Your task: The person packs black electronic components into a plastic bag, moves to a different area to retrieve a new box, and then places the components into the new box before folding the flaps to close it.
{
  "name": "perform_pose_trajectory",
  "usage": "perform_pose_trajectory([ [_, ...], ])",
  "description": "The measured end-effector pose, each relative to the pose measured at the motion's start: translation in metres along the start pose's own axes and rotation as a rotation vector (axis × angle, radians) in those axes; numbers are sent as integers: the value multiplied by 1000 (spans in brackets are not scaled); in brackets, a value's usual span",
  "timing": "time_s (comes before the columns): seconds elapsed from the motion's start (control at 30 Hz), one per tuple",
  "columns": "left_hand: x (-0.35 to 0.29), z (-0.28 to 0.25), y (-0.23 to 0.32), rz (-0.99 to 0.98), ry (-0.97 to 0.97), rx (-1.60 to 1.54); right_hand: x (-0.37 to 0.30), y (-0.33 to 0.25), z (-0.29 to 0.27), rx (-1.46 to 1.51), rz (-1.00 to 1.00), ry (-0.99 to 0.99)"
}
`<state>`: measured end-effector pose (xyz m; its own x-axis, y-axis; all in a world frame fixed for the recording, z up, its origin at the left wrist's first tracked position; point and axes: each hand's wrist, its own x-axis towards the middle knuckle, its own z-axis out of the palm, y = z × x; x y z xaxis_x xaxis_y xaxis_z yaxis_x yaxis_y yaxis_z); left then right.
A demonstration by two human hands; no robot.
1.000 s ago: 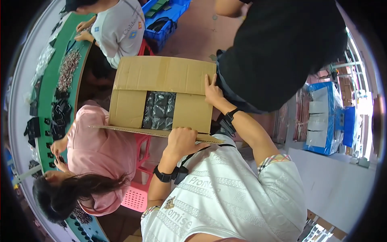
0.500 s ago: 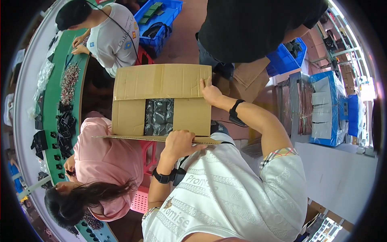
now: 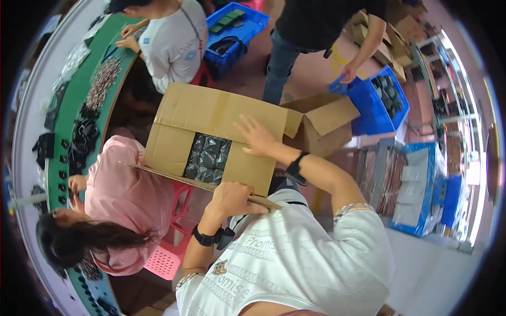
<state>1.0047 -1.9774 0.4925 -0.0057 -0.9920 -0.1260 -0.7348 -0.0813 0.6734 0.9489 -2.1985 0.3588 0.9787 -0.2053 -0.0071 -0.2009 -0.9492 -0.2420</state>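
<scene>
A brown cardboard box is in front of me, its two side flaps folded inward. Between them show several dark, blocky items wrapped in clear plastic. The far flap lies partly over the opening, and the near flap sticks out toward me. My left hand is closed over the near flap, thumb toward my shirt. My right hand has its fingers spread over the box's right side, at the far flap's edge, holding nothing.
A person in pink sits close on the left at a green workbench. Another seated worker is beyond. A standing person in black reaches to a blue crate. An open carton stands right of my box.
My right hand has let go of the far flap's right edge and moved inward and down, fingers spread. The box looks turned clockwise. The standing person now touches the blue crate.
</scene>
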Motion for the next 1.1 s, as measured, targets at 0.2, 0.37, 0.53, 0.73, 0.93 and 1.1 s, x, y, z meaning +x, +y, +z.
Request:
perform_pose_trajectory([
  [0.2, 11, 17, 0, -365, 333, -147, 120, -35, 66, -91, -380, -36],
  [0.37, 14, 26, 10, -716, 465, 10, 169, -70, 60, -303, -354, -64],
  [0.53, 19, 39, 13, -902, 551, -12, 227, -31, 4, 48, -580, -284],
  [0.73, 37, 39, 22, -858, 538, 62, 214, -28, 6, 25, -671, -342],
  [0.93, 49, -47, -107, -1131, 130, 117, 212, -37, -3, -77, -650, -320],
  [1.1, 14, -44, -295, -1140, 1024, 137, 219, -36, 23, 87, -614, -314],
])
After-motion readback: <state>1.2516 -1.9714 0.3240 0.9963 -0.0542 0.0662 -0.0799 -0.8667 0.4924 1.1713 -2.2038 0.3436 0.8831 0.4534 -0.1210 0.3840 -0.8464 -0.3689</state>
